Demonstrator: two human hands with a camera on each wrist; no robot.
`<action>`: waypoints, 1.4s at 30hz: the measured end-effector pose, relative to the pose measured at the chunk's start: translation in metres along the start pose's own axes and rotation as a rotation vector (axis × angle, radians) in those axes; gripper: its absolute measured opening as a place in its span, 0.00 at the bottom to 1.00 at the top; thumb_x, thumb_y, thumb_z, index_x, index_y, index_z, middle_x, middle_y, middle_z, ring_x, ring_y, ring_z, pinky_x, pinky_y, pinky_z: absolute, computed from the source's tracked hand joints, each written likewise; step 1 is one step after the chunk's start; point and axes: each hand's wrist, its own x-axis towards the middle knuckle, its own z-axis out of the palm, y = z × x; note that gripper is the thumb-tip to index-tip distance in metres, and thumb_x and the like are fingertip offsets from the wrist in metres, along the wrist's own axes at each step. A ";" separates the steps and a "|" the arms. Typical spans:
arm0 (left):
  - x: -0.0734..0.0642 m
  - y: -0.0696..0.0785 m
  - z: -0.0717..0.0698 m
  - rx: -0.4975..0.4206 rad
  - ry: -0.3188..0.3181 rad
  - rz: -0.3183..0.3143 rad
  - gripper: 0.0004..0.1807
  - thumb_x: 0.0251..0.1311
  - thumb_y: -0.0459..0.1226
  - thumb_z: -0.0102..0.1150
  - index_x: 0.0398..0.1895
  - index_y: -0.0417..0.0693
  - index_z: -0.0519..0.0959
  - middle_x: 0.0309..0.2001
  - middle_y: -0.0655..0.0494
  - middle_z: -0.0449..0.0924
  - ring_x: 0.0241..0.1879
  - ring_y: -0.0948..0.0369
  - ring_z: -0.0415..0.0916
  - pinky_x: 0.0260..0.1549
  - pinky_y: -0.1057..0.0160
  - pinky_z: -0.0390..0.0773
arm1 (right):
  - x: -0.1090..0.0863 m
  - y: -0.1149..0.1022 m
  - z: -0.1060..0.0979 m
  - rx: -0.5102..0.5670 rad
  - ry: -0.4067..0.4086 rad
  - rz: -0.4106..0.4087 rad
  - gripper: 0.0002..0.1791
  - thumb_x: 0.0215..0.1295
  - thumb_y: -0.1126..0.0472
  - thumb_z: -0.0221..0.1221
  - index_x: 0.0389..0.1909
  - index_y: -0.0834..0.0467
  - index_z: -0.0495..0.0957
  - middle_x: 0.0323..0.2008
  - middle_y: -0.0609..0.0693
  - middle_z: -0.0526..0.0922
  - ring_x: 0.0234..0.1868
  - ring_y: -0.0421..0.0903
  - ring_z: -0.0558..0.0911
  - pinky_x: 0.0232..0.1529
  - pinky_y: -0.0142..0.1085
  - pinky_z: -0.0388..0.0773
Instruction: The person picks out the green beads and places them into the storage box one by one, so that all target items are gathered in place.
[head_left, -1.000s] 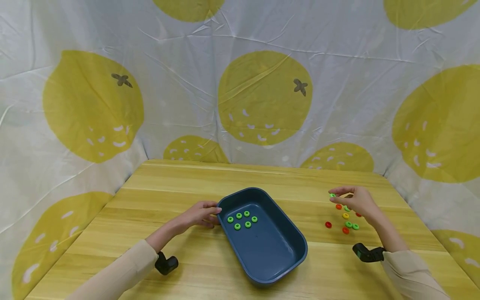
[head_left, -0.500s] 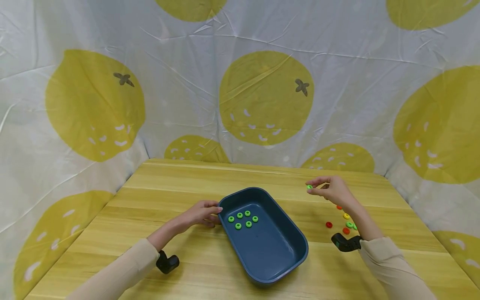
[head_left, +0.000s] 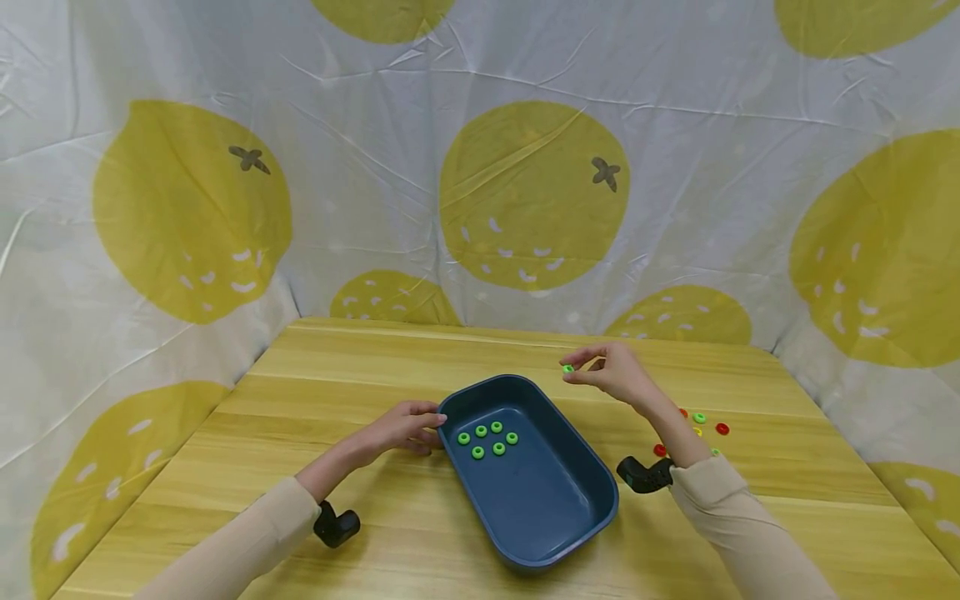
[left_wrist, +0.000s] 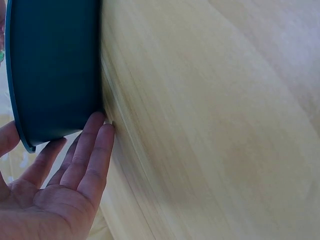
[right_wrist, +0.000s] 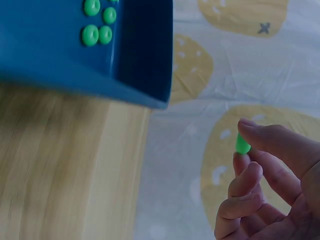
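Note:
A dark blue plastic tub (head_left: 525, 500) stands slantwise on the table, with several green ring-shaped beads (head_left: 478, 452) on its floor at the far end. My left hand (head_left: 401, 427) holds the tub's far left corner. In the left wrist view the thumb is at the rim, and the fingers (left_wrist: 90, 160) extend along the outside wall. Beyond the tub's right side, my right hand (head_left: 611, 371) pinches one green bead (right_wrist: 243, 144) between thumb and fingertip, raised above the table. Its other fingers are curled loosely.
Loose beads lie on the table at the right, among them a red bead (head_left: 722, 428) and a green bead (head_left: 699, 417); the right forearm partly hides others. A fruit-print curtain (head_left: 525, 192) hangs behind the wooden table (head_left: 360, 350).
My right hand has moved left, away from the loose beads and toward the tub's far end, carrying the green bead. The left hand and the tub have stayed in place.

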 end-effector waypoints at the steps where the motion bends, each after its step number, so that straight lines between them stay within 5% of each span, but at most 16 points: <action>1: 0.000 0.000 0.000 0.000 0.002 -0.002 0.28 0.69 0.43 0.45 0.63 0.30 0.63 0.55 0.34 0.75 0.50 0.47 0.80 0.48 0.50 0.79 | 0.001 -0.003 0.003 0.006 -0.006 -0.011 0.14 0.56 0.58 0.65 0.44 0.57 0.83 0.39 0.57 0.80 0.25 0.44 0.79 0.23 0.31 0.66; 9: 0.000 0.000 0.000 0.003 0.005 -0.011 0.28 0.69 0.43 0.46 0.62 0.30 0.64 0.54 0.35 0.76 0.48 0.50 0.81 0.48 0.51 0.79 | 0.015 -0.016 0.031 -0.032 -0.038 -0.112 0.13 0.54 0.61 0.66 0.41 0.59 0.84 0.35 0.56 0.83 0.27 0.45 0.80 0.29 0.35 0.77; 20: 0.002 -0.002 0.000 -0.007 0.011 -0.017 0.27 0.68 0.43 0.46 0.62 0.31 0.64 0.54 0.36 0.77 0.48 0.50 0.81 0.47 0.52 0.80 | 0.025 -0.022 0.077 -0.175 -0.169 -0.268 0.10 0.53 0.65 0.66 0.36 0.64 0.84 0.33 0.55 0.86 0.33 0.45 0.82 0.29 0.25 0.76; 31: 0.001 -0.001 -0.001 -0.015 0.000 -0.011 0.27 0.68 0.43 0.46 0.62 0.30 0.64 0.54 0.35 0.76 0.48 0.50 0.81 0.47 0.52 0.80 | 0.029 -0.025 0.110 -0.289 -0.294 -0.234 0.08 0.50 0.66 0.68 0.33 0.60 0.85 0.30 0.51 0.86 0.31 0.43 0.81 0.28 0.27 0.76; 42: 0.000 0.000 -0.002 -0.020 -0.004 -0.008 0.27 0.68 0.43 0.46 0.61 0.30 0.65 0.54 0.34 0.76 0.48 0.50 0.81 0.48 0.51 0.80 | 0.027 -0.022 0.124 -0.379 -0.296 -0.190 0.06 0.50 0.65 0.68 0.31 0.57 0.85 0.31 0.49 0.84 0.31 0.41 0.80 0.28 0.32 0.78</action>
